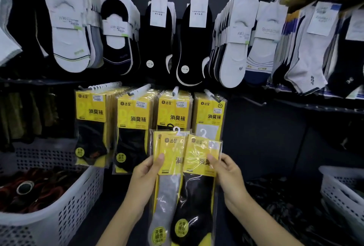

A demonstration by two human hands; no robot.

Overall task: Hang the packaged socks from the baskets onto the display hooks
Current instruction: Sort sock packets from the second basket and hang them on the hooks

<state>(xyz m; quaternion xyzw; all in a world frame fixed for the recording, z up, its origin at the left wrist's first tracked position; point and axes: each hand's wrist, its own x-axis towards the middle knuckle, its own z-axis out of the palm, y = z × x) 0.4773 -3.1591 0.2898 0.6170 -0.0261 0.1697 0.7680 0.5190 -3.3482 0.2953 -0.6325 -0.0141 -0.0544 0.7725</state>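
Note:
My left hand (146,176) grips a yellow pack of grey socks (167,182) by its left edge, thumb on the front. My right hand (226,174) grips a yellow pack of black socks (199,196) by its right edge. The two packs overlap in the middle, and each has a small white plastic hanger on top. Behind them, several stacks of the same yellow sock packs (134,119) hang on white display hooks (140,89). The rightmost hook (209,94) carries a pack of white socks (211,115).
A white perforated basket (65,202) with dark and red goods stands at the lower left. Another white basket (342,188) stands at the right edge. Rows of white and black no-show socks (189,34) hang above. A bare hook (254,102) juts out right of the yellow packs.

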